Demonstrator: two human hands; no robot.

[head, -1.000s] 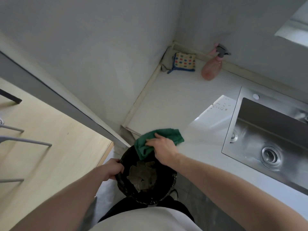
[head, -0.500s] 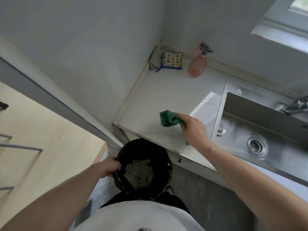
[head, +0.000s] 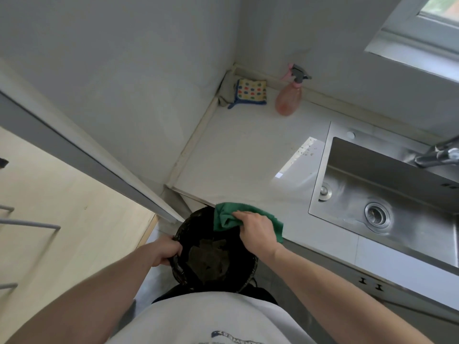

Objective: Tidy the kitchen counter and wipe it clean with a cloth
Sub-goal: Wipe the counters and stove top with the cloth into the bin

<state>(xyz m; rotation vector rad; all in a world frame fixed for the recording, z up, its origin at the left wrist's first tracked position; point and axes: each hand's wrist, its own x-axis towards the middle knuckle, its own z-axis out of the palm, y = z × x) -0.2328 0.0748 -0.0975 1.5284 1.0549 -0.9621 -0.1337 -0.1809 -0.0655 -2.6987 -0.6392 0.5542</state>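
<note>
- one green cloth (head: 224, 216)
- one black bin (head: 213, 254)
- one pink spray bottle (head: 288, 100)
- one spotted cloth (head: 250, 91) with a blue edge, and one grey cloth (head: 223, 95) tucked in the corner beside it
- one steel sink (head: 387, 192) with one drain (head: 377, 214)
- one tap (head: 437, 153)
- one worktop (head: 248, 155)
- two hands: left hand (head: 169, 250), right hand (head: 257, 230)
- one window (head: 422, 28)

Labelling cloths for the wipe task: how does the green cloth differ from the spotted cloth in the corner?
The green cloth is one plain colour; the spotted cloth is pale with coloured dots and a blue edge. The green cloth is bunched under the right hand at the counter's front edge, partly over the black bin; the spotted cloth lies flat and untouched in the back corner by the spray bottle. Both rest on the counter.
</note>
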